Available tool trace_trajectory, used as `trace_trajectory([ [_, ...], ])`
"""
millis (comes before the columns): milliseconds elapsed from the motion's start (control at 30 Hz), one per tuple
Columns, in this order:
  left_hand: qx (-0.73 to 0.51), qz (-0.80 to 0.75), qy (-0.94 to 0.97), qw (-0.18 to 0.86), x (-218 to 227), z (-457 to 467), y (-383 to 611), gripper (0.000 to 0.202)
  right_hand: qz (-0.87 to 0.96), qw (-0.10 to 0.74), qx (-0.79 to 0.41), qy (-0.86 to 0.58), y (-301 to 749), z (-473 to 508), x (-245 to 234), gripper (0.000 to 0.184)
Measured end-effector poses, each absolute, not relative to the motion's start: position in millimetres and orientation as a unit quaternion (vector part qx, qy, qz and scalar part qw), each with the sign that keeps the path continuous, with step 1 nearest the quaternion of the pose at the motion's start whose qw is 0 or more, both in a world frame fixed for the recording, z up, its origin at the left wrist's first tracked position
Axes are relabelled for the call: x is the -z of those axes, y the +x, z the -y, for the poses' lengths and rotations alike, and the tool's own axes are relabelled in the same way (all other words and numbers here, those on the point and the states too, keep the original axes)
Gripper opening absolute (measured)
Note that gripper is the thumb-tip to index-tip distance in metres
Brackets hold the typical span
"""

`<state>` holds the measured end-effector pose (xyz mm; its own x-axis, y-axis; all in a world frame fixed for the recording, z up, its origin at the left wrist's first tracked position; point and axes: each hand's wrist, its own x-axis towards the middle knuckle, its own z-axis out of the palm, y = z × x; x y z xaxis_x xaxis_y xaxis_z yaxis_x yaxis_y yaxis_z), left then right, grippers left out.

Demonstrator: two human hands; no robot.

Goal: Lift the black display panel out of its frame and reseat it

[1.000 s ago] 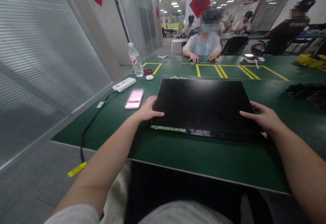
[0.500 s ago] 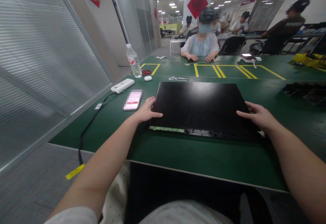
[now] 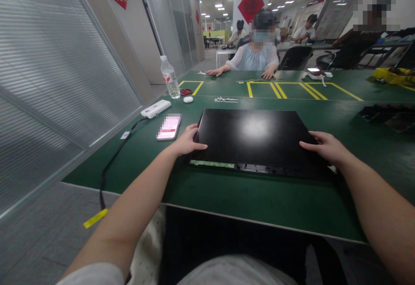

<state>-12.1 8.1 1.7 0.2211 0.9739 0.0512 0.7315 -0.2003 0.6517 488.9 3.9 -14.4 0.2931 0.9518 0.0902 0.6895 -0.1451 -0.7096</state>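
Observation:
A flat black display panel (image 3: 253,140) lies on the green table (image 3: 246,198) in front of me, with a strip of green circuit board showing along its near edge. My left hand (image 3: 186,141) grips the panel's left edge, thumb on top. My right hand (image 3: 322,147) holds the right edge, fingers curled over the top face.
Left of the panel lie a phone (image 3: 169,127), a white power bank (image 3: 156,109) with a black cable, a water bottle (image 3: 169,77), red scissors (image 3: 186,91) and a small white case (image 3: 188,99). A person (image 3: 257,54) sits across the table. Dark parts (image 3: 387,116) lie at right.
The panel's far edge has come down, so it lies flatter on the table. My hands stay on its sides. The person opposite has stretched one arm out to the left.

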Motion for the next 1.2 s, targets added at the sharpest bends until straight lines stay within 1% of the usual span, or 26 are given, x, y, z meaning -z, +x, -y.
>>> trace_trajectory([
  [133, -0.223, -0.577, 0.744, 0.251, -4.0, -7.1, -10.7, 0.076, 0.528, 0.326, -0.227, -0.75, 483.5, -0.2, 7.4, 0.069],
  [367, -0.206, -0.585, 0.744, 0.247, -3.7, -6.0, -9.7, 0.076, 0.527, 0.311, -0.23, -0.757, 481.7, 1.2, 4.1, 0.069],
  [700, -0.188, -0.596, 0.744, 0.237, -1.8, -7.9, -11.4, 0.084, 0.539, 0.313, -0.22, -0.751, 484.0, -0.1, 7.5, 0.062],
  [833, -0.194, -0.589, 0.747, 0.238, -1.9, -7.4, -11.9, 0.081, 0.54, 0.319, -0.227, -0.745, 486.1, -1.0, 9.7, 0.061],
  [1067, -0.178, -0.601, 0.744, 0.234, -4.9, -6.0, -8.8, 0.084, 0.552, 0.32, -0.232, -0.735, 487.0, -1.9, 10.0, 0.054],
  [1200, -0.18, -0.598, 0.746, 0.232, -5.1, -5.9, -8.8, 0.079, 0.542, 0.309, -0.22, -0.75, 484.3, -0.7, 6.3, 0.056],
])
